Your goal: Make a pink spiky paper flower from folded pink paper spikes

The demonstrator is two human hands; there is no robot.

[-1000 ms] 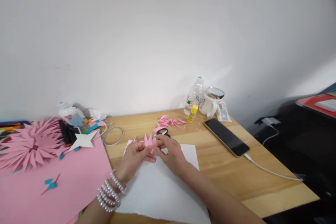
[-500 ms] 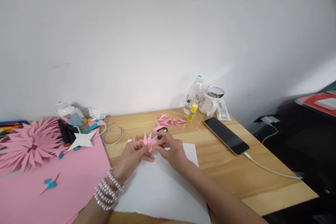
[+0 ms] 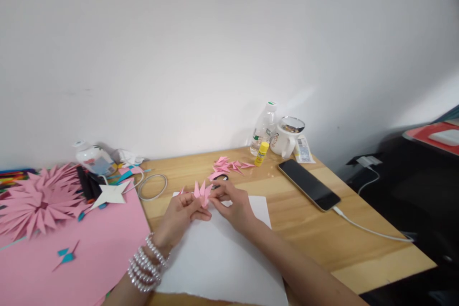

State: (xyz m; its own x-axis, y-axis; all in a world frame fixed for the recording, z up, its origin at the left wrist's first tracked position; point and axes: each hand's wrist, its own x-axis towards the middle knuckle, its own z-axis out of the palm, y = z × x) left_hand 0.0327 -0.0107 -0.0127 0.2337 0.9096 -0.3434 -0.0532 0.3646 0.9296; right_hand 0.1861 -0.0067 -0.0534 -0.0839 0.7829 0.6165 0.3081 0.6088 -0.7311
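My left hand pinches the pink folded paper above the far part of the white sheet. My right hand pinches its right edge, partly hiding a black looped handle just beyond. Farther off lie small pink pieces, left of the glue stick; the phone lies right, a pink rosette far left.

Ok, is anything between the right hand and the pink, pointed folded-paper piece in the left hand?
Nothing visible stands between the right hand and the pink, pointed folded-paper piece; the hand's fingers appear to meet the piece's right edge. The black looped handle lies beyond the hand, not between them.
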